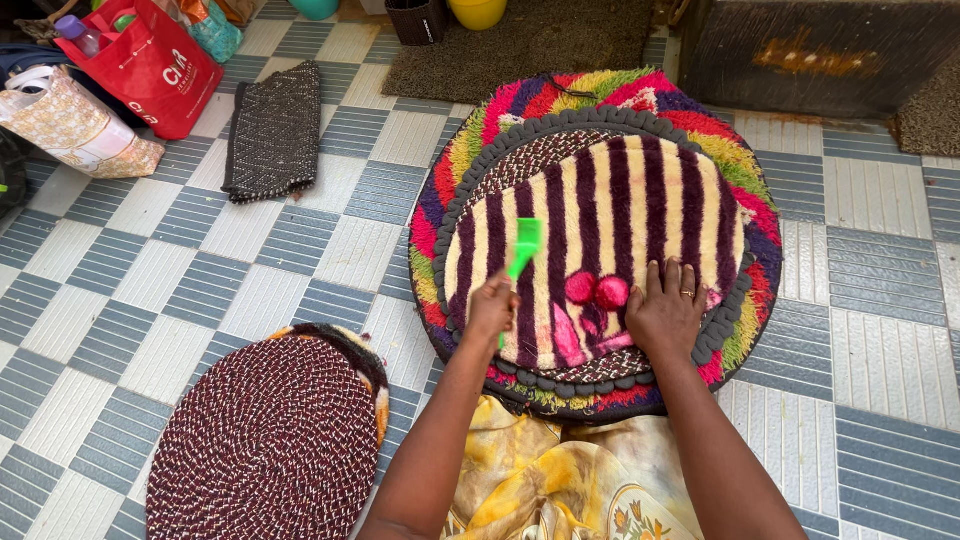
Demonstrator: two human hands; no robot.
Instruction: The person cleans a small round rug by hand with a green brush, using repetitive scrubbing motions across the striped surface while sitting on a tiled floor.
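Note:
My left hand (492,308) is closed around the handle of a green brush (524,246), whose head rests on a cream mat with purple stripes and a pink cherry design (610,210). My right hand (666,310) lies flat, fingers spread, on the near part of that striped mat, a ring on one finger. The striped mat lies on top of a stack: a dark braided oval mat beneath it and a shaggy multicoloured round rug (735,165) at the bottom.
A maroon braided oval mat (265,440) lies on the checked tile floor (150,290) at front left. A dark rectangular mat (275,130) sits further back. A red bag (150,65) and a patterned bag (70,125) stand at top left. A brown doormat (520,45) lies at the back.

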